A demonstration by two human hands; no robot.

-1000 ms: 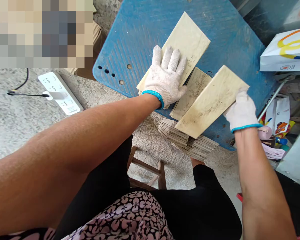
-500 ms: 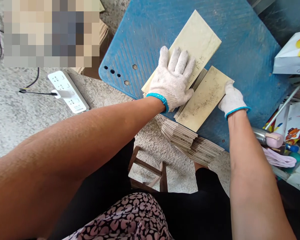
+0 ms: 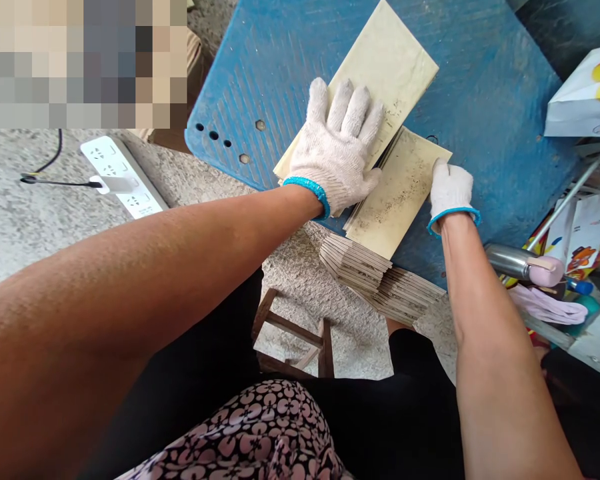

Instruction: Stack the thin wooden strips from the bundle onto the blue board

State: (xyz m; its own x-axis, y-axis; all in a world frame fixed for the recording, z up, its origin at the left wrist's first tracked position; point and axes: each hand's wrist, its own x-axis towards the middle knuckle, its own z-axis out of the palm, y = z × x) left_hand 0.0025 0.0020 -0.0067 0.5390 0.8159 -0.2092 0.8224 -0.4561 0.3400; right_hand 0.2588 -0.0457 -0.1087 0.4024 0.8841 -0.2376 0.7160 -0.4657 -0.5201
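Head camera looks down on a blue perforated bench [image 3: 485, 87] carrying two cream glazed tiles: a cleaner upper tile [image 3: 390, 60] and a grime-speckled lower tile [image 3: 395, 200], lying close beside each other. Both long axes run from lower left to upper right.

The left hand [image 3: 335, 147], in a white knit glove with a blue cuff, lies flat and wide on the upper tile, fingers spread. The right hand [image 3: 450, 190], in a matching glove, is narrower, bunched at the far corner of the lower tile; whether it grips, I cannot tell.

Compared with a second ago, the right hand sits further left and the lower tile lies closer to the upper one.

A fanned stack of tiles [image 3: 360, 263] sits just below the bench's near edge. At the right stands a white paper bag [image 3: 587, 100], its contents hidden, above a metal flask [image 3: 505, 261].
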